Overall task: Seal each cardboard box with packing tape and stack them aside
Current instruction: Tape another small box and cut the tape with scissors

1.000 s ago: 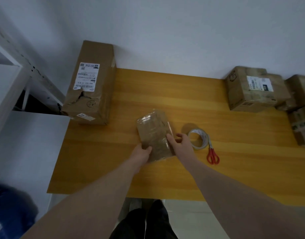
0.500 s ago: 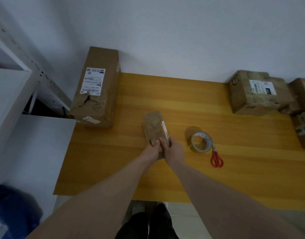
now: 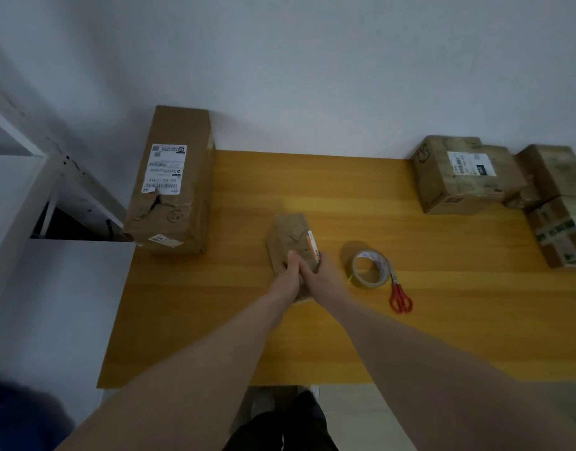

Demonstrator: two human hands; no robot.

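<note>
Squarely at the middle of a yellow wooden table [image 3: 443, 320], a person steadies a small cardboard box [image 3: 288, 237] with both bare hands, which meet at its near end. The left hand [image 3: 288, 278] has its fingers laid over the near top of the box and the right hand [image 3: 319, 275] wraps the near right corner beside an orange-and-white label; both appear to hold the box, though how firmly cannot be told. The box's long axis runs away from the person toward the wall, tilted slightly left, so most of its top lies beyond the fingers. The roll of packing tape [image 3: 369, 270] lies flat just right of the box, close beside the right hand and well apart from the left, making the right hand the likelier one to fetch it. Red-handled scissors [image 3: 399, 294] rest against the far side of the roll from the box, blades pointing toward the wall. Left of the small box and near the table's back left corner stands a long dented box [image 3: 172, 187] with a white shipping label. Far to the right of the small box, several more boxes [image 3: 465, 177] crowd against the wall.
</note>
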